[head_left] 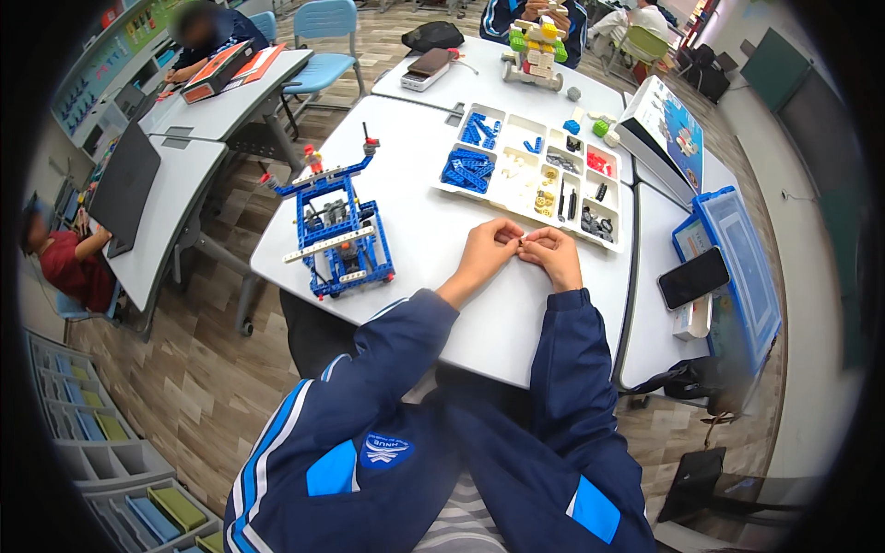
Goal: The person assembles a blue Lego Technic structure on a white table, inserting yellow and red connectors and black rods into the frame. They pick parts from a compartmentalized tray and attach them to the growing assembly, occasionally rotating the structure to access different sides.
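Note:
My left hand (489, 258) and my right hand (554, 258) meet over the white table (479, 341), fingertips pinched together. A tiny dark piece shows between them, too small to name. Just beyond my hands lies a white sorting tray (502, 205) of building parts. Its compartments hold blue beams (467, 170), red pieces (599, 163), yellowish wheel-like parts (545, 198), black rods (568, 203) and dark grey pieces (596, 224). To the left stands a blue brick-built model (336, 235) with a pale beam across it and upright arms on top.
At the table's far side are a phone on a white box (427, 72), a black pouch (432, 36) and a wheeled block model (535, 57). A printed box (659, 134), blue-lidded bin (737, 267) and black phone (693, 278) are on the right. Other people sit at nearby tables.

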`<state>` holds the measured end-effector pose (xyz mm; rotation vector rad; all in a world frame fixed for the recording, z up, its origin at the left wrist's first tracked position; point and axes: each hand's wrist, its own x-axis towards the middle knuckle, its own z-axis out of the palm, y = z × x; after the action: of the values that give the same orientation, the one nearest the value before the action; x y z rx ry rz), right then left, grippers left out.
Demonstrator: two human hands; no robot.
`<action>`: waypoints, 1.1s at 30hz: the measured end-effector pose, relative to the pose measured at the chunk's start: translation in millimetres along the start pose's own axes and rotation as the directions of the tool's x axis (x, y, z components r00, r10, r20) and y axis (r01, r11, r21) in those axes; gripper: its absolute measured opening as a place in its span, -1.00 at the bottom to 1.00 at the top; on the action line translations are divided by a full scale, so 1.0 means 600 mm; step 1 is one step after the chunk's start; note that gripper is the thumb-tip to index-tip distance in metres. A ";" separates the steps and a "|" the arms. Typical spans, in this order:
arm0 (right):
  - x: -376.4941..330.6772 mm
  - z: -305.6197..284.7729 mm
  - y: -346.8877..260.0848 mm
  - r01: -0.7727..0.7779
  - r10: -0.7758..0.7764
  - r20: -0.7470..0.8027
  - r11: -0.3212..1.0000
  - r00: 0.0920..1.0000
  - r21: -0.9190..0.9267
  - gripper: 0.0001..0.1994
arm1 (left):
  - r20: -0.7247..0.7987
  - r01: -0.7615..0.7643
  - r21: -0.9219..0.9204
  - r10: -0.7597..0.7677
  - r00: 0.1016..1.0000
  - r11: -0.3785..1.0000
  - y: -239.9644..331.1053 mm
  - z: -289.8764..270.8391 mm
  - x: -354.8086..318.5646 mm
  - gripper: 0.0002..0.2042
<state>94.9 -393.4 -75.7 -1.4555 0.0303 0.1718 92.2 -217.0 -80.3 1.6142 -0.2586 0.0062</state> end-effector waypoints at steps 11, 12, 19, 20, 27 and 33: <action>-0.026 0.031 -0.013 0.108 -0.149 -0.093 0.932 0.985 -0.347 -0.82 | -0.138 -0.085 0.089 0.097 0.986 0.992 0.046 0.004 -0.022 -0.89; -0.028 0.033 -0.014 0.126 -0.186 -0.111 0.903 0.976 -0.410 -0.82 | -0.152 -0.086 0.054 0.094 0.984 0.995 0.051 0.006 -0.022 -0.90; -0.033 0.040 -0.014 0.171 -0.258 -0.098 0.836 0.961 -0.522 -0.85 | -0.129 -0.104 0.109 0.118 0.985 0.989 0.064 0.007 -0.027 -0.89; -0.033 0.041 -0.013 0.179 -0.273 -0.095 0.819 0.957 -0.545 -0.86 | -0.130 -0.100 0.109 0.114 0.985 0.989 0.064 0.007 -0.025 -0.89; -0.030 0.045 -0.008 0.204 -0.346 -0.147 0.791 0.927 -0.577 -0.88 | -0.106 -0.015 0.052 0.021 0.994 0.999 0.065 0.007 -0.022 -0.89; -0.032 0.046 -0.004 0.275 -0.455 -0.149 0.734 0.878 -0.620 -0.88 | -0.080 0.077 -0.086 -0.084 0.993 0.993 0.063 0.008 -0.027 -0.88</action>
<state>73.9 -368.3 -67.7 -2.0665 -0.0824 -0.4092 69.5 -220.6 -46.0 1.5371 -0.1272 0.0012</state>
